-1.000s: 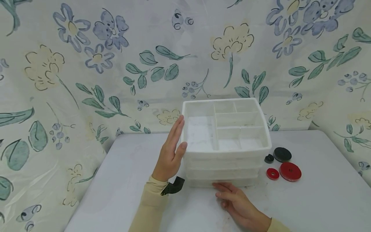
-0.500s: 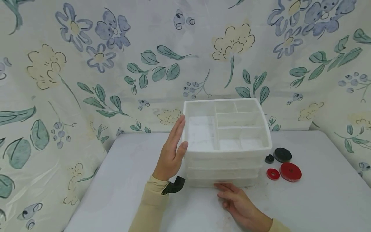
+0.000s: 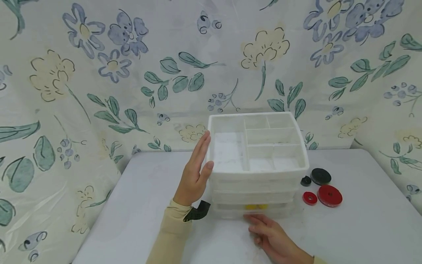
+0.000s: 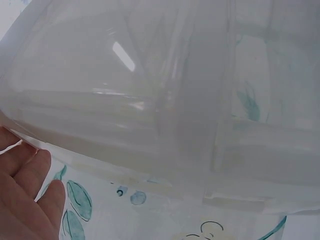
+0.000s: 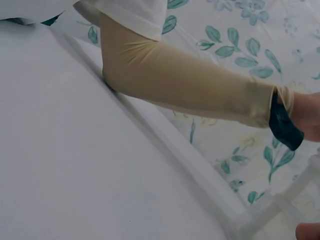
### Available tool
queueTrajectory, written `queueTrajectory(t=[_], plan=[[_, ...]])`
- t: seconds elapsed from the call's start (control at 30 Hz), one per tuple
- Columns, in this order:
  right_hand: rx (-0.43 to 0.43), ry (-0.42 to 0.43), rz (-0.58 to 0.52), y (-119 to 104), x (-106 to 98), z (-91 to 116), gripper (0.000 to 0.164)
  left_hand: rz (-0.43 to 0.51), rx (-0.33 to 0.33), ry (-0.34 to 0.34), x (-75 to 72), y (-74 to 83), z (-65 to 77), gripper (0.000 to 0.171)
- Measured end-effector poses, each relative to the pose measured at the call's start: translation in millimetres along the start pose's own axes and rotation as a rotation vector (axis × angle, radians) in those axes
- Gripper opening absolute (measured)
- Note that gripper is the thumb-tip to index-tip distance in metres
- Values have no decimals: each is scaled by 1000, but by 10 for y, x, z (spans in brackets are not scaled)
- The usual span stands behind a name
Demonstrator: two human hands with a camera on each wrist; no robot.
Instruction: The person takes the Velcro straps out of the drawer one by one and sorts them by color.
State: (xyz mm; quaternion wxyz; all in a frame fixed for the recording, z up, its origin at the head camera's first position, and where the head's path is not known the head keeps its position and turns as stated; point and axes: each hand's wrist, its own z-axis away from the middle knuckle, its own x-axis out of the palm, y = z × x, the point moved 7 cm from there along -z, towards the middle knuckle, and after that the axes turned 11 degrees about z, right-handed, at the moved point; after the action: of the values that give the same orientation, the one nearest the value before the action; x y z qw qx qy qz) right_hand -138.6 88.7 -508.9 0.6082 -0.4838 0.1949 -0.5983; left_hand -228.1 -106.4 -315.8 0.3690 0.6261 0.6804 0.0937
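Observation:
A white plastic drawer organizer (image 3: 258,178) stands on the table, its top divided into several compartments. My left hand (image 3: 193,178) rests along its left side with straight fingers; in the left wrist view, those fingers (image 4: 32,172) lie by the translucent wall. The right hand (image 3: 271,236) has its fingertips hooked at the front lip of the bottom drawer (image 3: 227,212), which sticks out slightly. Something yellow (image 3: 256,206) shows inside that drawer, mostly covered by the drawer above. In the right wrist view, only a fingertip (image 5: 308,231) of the right hand appears.
Right of the organizer lie a large black disc (image 3: 321,176), a small black piece (image 3: 306,180), a large red disc (image 3: 330,195) and a small red ring (image 3: 310,198). Floral sheeting (image 3: 230,55) hangs behind the white table (image 3: 141,205).
The bottom drawer has come forward a little with my right hand, and the yellow thing inside now shows. My left hand stays on the organizer's side.

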Motion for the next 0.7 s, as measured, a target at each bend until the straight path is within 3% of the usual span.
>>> queueTrajectory(t=[0.27,0.7], plan=[[39,1,-15,72,-1,69,61,-13,5,-3,0,10,-2,64],[84,2,63,170,0,162,60,-14,5,-1,3,0,-2,64]])
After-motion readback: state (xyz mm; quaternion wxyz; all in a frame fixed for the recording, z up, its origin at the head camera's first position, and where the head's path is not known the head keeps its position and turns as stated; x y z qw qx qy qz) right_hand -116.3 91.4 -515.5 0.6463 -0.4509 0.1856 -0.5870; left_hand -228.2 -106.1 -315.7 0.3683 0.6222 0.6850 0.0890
